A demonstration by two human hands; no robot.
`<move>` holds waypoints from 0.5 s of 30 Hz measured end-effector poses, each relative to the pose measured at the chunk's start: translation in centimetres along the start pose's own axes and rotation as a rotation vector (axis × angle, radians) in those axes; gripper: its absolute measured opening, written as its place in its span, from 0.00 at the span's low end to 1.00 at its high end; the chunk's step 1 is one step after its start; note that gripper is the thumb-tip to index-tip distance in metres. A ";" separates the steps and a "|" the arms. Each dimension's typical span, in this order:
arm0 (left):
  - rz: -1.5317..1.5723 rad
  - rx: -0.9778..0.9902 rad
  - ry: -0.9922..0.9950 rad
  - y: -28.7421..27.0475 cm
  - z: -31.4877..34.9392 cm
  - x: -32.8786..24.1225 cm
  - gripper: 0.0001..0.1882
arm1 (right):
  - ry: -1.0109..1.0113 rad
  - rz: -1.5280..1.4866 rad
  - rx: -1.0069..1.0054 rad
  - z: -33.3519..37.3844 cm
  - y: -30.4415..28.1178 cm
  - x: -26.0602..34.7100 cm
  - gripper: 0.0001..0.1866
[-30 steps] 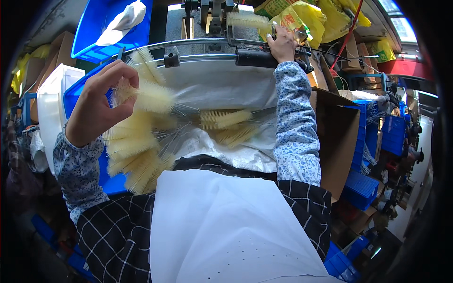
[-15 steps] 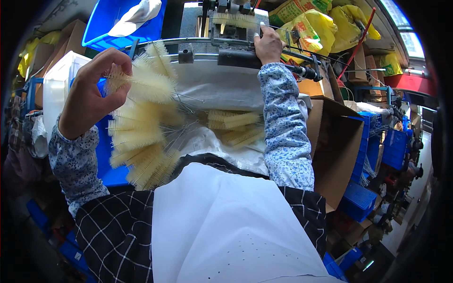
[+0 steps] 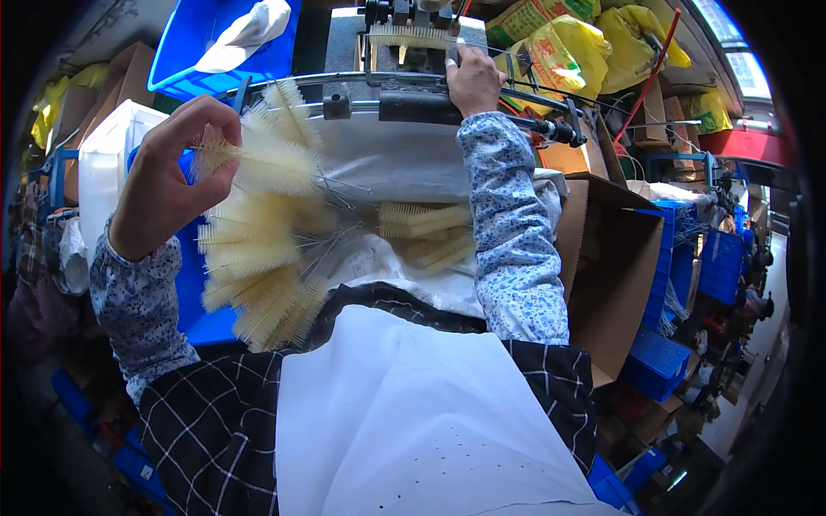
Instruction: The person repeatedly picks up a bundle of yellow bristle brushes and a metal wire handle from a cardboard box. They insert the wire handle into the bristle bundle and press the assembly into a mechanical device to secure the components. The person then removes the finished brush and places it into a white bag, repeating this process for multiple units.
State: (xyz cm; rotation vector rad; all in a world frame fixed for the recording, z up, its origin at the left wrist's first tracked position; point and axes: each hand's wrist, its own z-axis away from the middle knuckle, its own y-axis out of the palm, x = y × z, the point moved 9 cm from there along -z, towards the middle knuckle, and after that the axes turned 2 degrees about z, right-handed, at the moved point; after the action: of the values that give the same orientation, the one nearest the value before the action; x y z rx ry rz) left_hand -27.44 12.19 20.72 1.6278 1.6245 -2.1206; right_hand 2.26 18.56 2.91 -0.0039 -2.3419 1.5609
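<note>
My left hand [image 3: 172,176] is closed, thumb and forefinger curled round the end of a cream bristle brush [image 3: 271,166]. Below it fans a pile of similar brushes [image 3: 249,249], their thin wire stems pointing right. At the top, my right hand [image 3: 475,82] lies over the black cylinder [image 3: 417,107] of a machine, its fingers bent at the right end of another brush [image 3: 404,36] set in the machine [image 3: 348,52]. What those fingers grip is hidden. A metal rail [image 3: 310,110] with a small block runs across in front of me.
A blue bin [image 3: 176,73] with a white cloth stands at the upper left, beside a white box [image 3: 107,155]. More brushes [image 3: 422,219] lie on white sheeting in the middle. An open cardboard box [image 3: 615,275] is at my right; yellow sacks [image 3: 559,60] are behind.
My right hand, the black cylinder and the brush in the machine have shifted left along the rail. My left hand stays nearly in place with its brush.
</note>
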 end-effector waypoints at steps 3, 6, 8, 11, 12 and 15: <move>-0.005 -0.023 -0.009 -0.6 0.7 0.6 0.10 | 0.024 -0.019 -0.005 -0.1 -0.7 -3.9 0.17; 0.003 -0.034 -0.024 -1.1 1.6 1.8 0.11 | 0.037 -0.056 0.001 -0.3 -1.1 -7.4 0.19; 0.008 -0.035 -0.026 -1.5 2.0 2.2 0.11 | 0.070 -0.096 0.034 -0.8 -1.1 -9.3 0.18; 0.075 -0.013 -0.046 -0.9 1.8 2.4 0.11 | 0.130 -0.185 0.100 -2.1 -2.0 -10.9 0.15; 0.105 -0.003 -0.034 -0.5 1.3 2.2 0.11 | 0.132 -0.071 0.015 -2.6 -2.8 -11.3 0.14; 0.186 0.043 -0.004 1.0 -0.5 1.4 0.10 | -0.075 0.394 -0.053 -3.2 -3.6 -9.8 0.13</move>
State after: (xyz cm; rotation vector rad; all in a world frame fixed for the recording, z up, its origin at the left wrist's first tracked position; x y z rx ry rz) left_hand -27.16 12.86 19.13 1.7102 1.3745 -2.0786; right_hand 13.04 18.20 4.63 -0.4527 -2.5544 1.6933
